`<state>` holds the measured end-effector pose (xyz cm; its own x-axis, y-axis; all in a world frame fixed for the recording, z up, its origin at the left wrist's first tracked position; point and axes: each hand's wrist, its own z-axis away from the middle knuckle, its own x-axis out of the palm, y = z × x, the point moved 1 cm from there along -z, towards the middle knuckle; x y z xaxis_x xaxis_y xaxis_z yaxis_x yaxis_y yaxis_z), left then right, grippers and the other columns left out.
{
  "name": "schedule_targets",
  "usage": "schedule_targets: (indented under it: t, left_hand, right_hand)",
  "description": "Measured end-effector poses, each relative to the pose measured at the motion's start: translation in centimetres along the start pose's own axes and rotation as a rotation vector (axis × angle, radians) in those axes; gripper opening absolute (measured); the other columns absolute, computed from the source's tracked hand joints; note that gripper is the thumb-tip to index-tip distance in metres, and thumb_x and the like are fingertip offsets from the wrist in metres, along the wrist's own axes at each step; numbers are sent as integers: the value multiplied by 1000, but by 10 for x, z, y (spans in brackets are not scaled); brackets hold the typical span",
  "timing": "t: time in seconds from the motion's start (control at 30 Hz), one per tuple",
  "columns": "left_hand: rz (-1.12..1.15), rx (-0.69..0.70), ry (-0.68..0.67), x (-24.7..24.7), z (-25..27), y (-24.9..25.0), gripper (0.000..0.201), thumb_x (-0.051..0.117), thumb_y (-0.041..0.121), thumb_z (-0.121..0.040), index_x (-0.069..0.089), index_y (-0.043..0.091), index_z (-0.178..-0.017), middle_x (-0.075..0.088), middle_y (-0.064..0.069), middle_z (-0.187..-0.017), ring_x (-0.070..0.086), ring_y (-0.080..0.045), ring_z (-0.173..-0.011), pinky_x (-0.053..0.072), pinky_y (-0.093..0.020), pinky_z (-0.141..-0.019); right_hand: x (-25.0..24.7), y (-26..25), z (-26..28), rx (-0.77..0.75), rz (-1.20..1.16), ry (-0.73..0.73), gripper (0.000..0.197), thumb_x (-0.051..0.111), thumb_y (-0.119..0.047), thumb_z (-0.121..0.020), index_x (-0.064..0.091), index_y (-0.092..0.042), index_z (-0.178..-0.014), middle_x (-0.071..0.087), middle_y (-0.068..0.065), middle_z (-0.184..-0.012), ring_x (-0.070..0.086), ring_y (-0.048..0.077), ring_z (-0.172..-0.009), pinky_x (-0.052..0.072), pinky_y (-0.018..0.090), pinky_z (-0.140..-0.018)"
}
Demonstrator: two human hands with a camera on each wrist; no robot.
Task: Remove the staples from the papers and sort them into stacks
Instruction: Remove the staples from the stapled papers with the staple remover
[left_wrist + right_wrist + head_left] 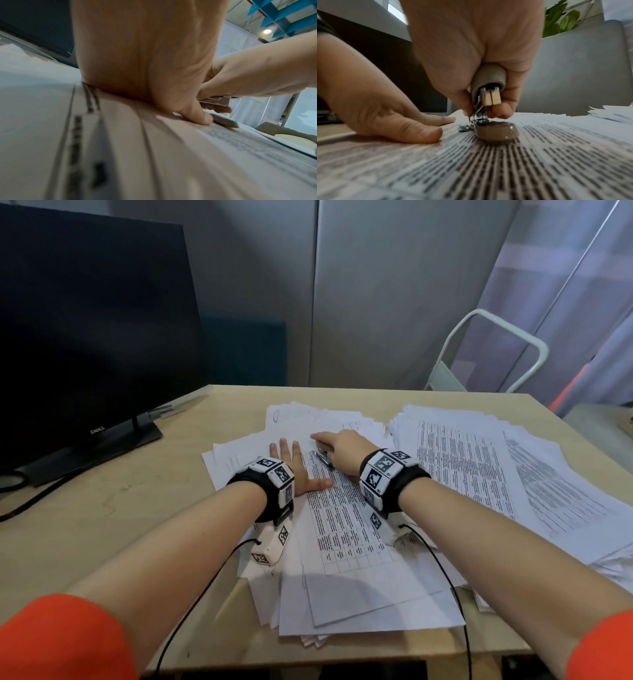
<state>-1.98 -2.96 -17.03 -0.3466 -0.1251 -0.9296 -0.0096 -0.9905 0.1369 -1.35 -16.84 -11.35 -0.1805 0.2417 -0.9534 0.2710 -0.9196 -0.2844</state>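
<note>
Head view: a pale wooden surface (113,508) carries two spreads of printed papers, a loose pile (342,542) in the middle under both hands and a second stack (479,474) just beside it on the right. The left hand (294,467) lies flat on the top sheet of the middle pile, fingers straight and spread, thumb pointing toward the other hand, pressing the sheet down. The right hand (346,448) is just beside it, fingers curled round a staple remover (322,458); that grip is clamped on the tool's upper handle. In the right wrist view the staple remover (489,108) stands nearly upright, its lower pad resting on the printed sheet and its metal teeth pointing down and toward the left thumb (419,134). The staple itself is too small to make out; judged from the tool's aim, it lies between the two hands, at the sheet's far corner, nearer the right hand, so the pull would run away from the pinning palm.
</note>
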Motion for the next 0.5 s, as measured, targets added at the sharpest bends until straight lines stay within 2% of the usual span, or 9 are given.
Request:
schedule_targets:
  t: [0.07,0.13,0.23,0.33,0.4,0.43,0.47,0.5]
  left_hand:
    - [-16,-4,5,1,-3,0,126,40,85,-73,-18,5,-150,-23,-21,-156,-19,-40,-144,-3,-53,-118]
    - [-29,-8,3,1,-5,0,127,39,86,-72,-18,4,-150,-23,-23,-156,-19,-41,-144,-3,-53,-118]
    - [-23,-18,-14,-2,-1,0,126,42,85,-73,-19,5,-150,-24,-21,-155,-20,-40,-144,-4,-54,-118]
    - [10,-14,-16,-3,3,2,125,45,83,-73,-20,7,-150,-25,-18,-156,-20,-39,-144,0,-58,-117]
    - [14,-3,-13,-1,-1,0,127,44,85,-71,-20,7,-149,-24,-19,-156,-19,-39,-144,2,-57,-117]
    - [12,2,-7,0,-3,-1,129,43,86,-69,-20,8,-149,-24,-19,-156,-19,-39,-144,3,-56,-117]
    - [10,3,-4,1,-4,-2,130,42,88,-68,-21,8,-149,-24,-19,-156,-19,-38,-145,2,-56,-117]
    - [6,2,-1,1,-5,-2,132,41,89,-67,-21,8,-149,-24,-18,-156,-20,-37,-145,2,-55,-117]
  right_hand:
    - [2,-3,2,-27,13,2,52,42,-9,-97,42,-30,-145,57,9,-132,57,28,-114,49,38,-96]
    - [8,-7,-3,-32,58,-15,45,42,-8,-96,51,-29,-136,51,6,-131,56,29,-109,48,40,-93]
    - [10,-13,-14,-27,147,-27,38,46,-9,-93,59,-28,-123,51,9,-129,60,32,-100,49,36,-84]
    - [2,-10,-12,-64,118,-68,35,47,-10,-96,61,-20,-126,57,6,-132,58,30,-110,46,33,-89]
    - [-5,-2,-11,-55,-2,-91,36,43,-11,-100,62,-20,-128,59,3,-134,55,25,-116,41,28,-95]
    - [-7,3,-11,-41,-92,-93,36,42,-12,-101,63,-23,-128,60,2,-133,56,20,-113,41,26,-94]
    - [-8,7,-11,-23,-202,-89,36,40,-13,-102,63,-24,-128,62,2,-129,60,15,-103,44,24,-88]
    - [-7,12,-11,2,-339,-73,36,39,-12,-103,62,-22,-128,64,3,-119,63,12,-85,50,24,-75]
